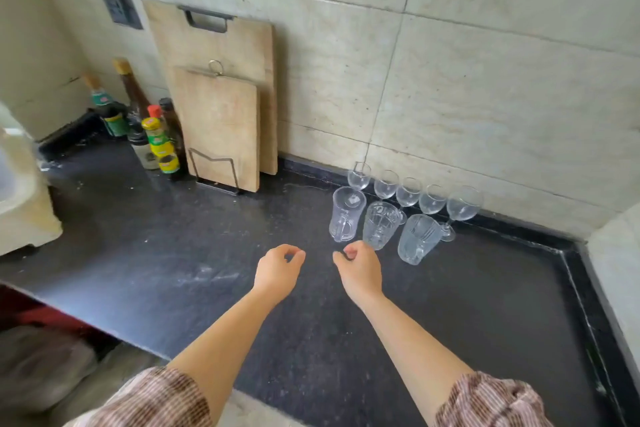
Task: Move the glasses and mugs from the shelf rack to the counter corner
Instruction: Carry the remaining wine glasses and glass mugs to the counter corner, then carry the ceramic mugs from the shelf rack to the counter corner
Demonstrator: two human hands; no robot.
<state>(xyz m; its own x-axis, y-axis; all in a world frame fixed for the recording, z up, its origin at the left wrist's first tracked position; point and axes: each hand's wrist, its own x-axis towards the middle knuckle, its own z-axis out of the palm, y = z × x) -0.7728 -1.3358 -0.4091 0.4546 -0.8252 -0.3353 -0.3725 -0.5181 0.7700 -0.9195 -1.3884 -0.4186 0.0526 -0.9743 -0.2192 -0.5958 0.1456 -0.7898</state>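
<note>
Three clear glass mugs stand in a row on the black counter (173,253): a left mug (347,214), a middle mug (380,225) and a right mug (417,238). Behind them, along the wall, is a line of several stemmed wine glasses (408,191), the rightmost (462,205) being the largest. My left hand (278,270) hovers over the counter in front of the mugs, fingers loosely curled, holding nothing. My right hand (360,270) is just in front of the middle mug, also loosely curled and empty. The shelf rack is out of view.
Two wooden cutting boards (221,107) lean on the wall in a wire holder. Several sauce bottles (157,142) stand to their left. A white appliance (20,191) sits at the left edge. The counter's raised rim (585,305) runs along the right.
</note>
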